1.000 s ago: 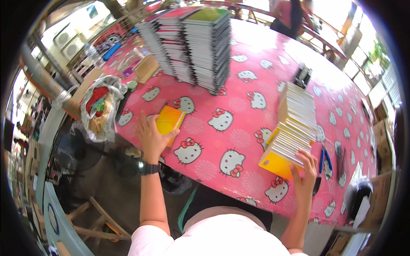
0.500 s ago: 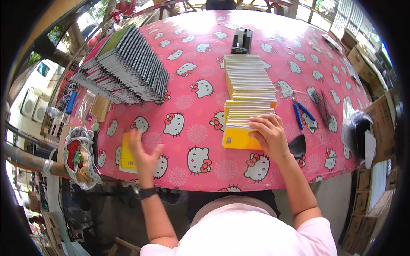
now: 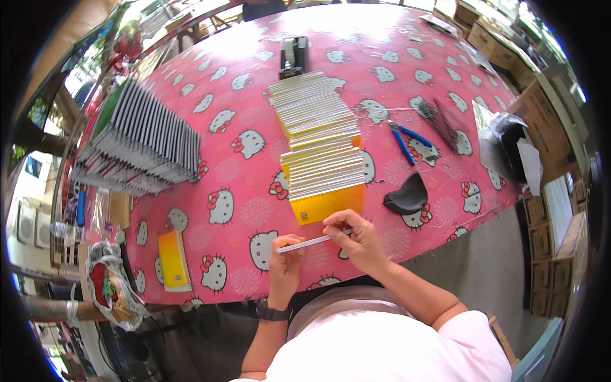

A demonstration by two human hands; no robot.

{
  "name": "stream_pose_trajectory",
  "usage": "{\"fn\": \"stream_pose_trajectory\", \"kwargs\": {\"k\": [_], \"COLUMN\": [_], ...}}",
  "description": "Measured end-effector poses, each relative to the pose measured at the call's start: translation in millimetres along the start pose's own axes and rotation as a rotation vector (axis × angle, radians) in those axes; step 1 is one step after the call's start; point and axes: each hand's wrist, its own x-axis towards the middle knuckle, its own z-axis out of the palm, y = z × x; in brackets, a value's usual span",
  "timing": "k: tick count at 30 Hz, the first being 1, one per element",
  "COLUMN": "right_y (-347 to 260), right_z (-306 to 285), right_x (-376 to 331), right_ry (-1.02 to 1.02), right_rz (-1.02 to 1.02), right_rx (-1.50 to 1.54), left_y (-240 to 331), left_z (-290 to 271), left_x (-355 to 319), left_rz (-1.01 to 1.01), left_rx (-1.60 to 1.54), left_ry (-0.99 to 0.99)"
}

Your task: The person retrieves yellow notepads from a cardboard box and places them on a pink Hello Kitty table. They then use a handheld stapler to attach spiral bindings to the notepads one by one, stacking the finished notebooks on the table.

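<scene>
Close to the table's near edge, both my hands hold a thin notebook [image 3: 313, 243] that I see edge-on as a narrow white strip. My left hand [image 3: 286, 262] is closed on its left end, and my right hand [image 3: 358, 240] pinches the other end. Just beyond them stands a long row of yellow notebooks [image 3: 326, 202], packed upright with their pale edges up. To the left lies a yellow spiral notebook [image 3: 174, 261], flat on the tablecloth and apart from my hands.
A tall stack of spiral notebooks [image 3: 143, 137] stands at the left. Behind the row sits a black tape dispenser [image 3: 294, 58]. On the right lie blue-handled pliers [image 3: 410, 141], dark wires [image 3: 439, 122] and a black curved piece [image 3: 407, 195]. A plastic bag [image 3: 113, 286] hangs at the left edge.
My left hand has come from beside the yellow spiral notebook to the middle. My right hand has left the row's near end, and both now grip a thin notebook. The view has shifted.
</scene>
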Motion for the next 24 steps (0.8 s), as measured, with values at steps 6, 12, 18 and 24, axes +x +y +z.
{"fn": "stream_pose_trajectory", "kwargs": {"k": [6, 12, 18, 24], "right_y": [-9, -36, 2, 18], "right_z": [5, -99, -266, -271], "right_x": [5, 83, 150, 158], "right_ry": [-0.032, 0.354, 0.570, 0.448], "right_rz": [-0.038, -0.565, -0.182, -0.241], "right_rx": [-0.035, -0.644, -1.426, -1.409], "left_y": [52, 54, 72, 56], "left_z": [38, 33, 44, 36], "left_x": [4, 12, 24, 25], "left_rz": [0.550, 0.462, 0.506, 0.557], "left_rx": [0.926, 1.071, 1.198, 1.018], "left_ry": [0.241, 0.018, 0.034, -0.065]}}
